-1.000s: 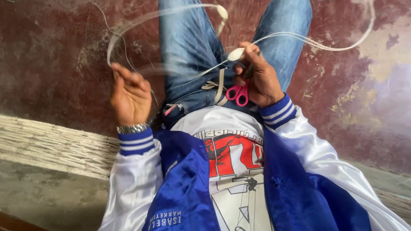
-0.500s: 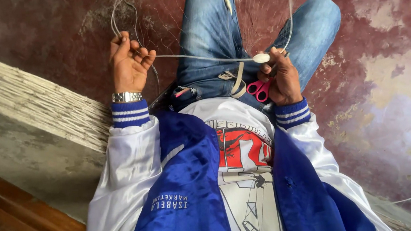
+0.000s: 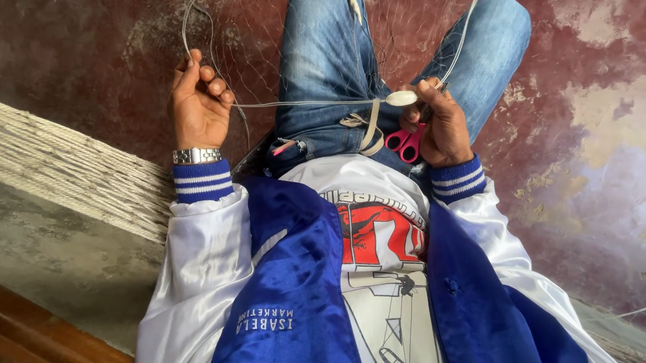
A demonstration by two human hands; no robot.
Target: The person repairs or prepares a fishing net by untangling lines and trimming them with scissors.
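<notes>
Pinching a white cord in its grip, the left hand draws it taut across the lap to the right hand, which clasps a white shuttle and pink scissors; fine netting drapes the jeans.

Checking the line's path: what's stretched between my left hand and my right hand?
In the head view, a taut white cord runs from the left hand across the jeans to the right hand.

Mottled maroon floor, wooden beam
</notes>
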